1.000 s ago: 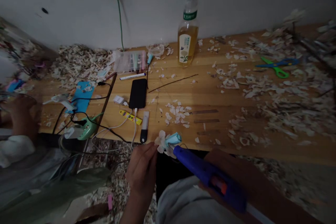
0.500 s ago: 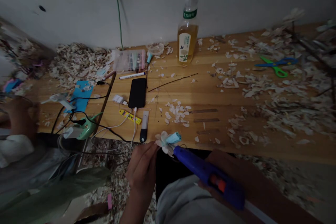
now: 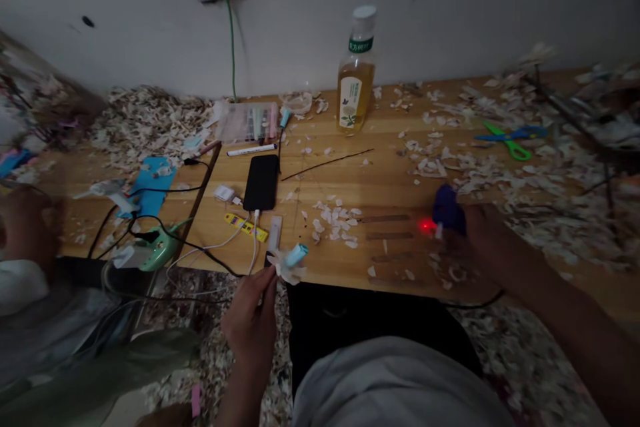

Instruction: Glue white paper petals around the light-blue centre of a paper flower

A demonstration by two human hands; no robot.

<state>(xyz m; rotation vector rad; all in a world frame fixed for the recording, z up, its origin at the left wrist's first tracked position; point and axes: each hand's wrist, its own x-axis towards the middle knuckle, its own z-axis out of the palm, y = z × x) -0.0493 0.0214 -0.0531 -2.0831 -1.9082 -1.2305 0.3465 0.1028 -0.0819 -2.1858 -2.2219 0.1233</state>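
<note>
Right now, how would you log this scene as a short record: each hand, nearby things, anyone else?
left hand: fingertips hold a pale flower with a light-blue centre
right hand: at the blue glue gun; grip too dark to judge
red glow: beside the gun
between hands: loose petals on wood
beyond: black phone, bottle, scissors
co-worker: blurred hand, left edge

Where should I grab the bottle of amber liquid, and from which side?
Probably around the bottle below its green neck band, from the near side: it stands upright, narrows toward the cap, and has the wall behind it.
</note>
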